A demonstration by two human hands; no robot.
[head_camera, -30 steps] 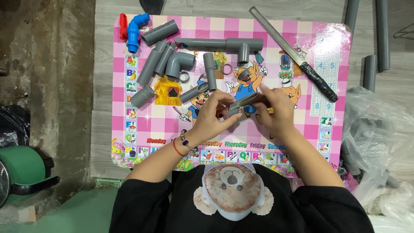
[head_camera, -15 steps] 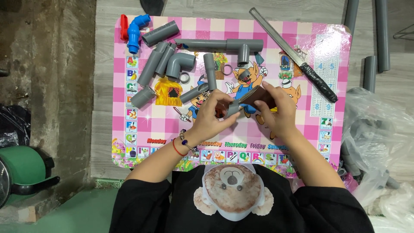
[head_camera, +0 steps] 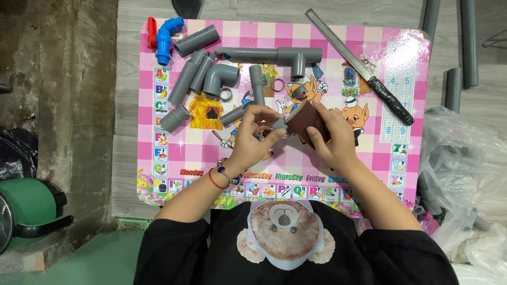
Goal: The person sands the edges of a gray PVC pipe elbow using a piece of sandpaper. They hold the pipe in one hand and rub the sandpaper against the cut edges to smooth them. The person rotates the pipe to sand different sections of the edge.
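Grey pipe piece [head_camera: 278,124] sits pinched in the left hand [head_camera: 252,138], over the middle of the pink children's desk [head_camera: 369,174]. The right hand [head_camera: 331,141] presses a folded brown abrasive sheet [head_camera: 305,118] against its end. This looks like sanding the cut end; the next stroke likely needs a firm grip and steady rubbing. Grey elbow fitting [head_camera: 221,78] and knife [head_camera: 359,66] lie toward the far edge.
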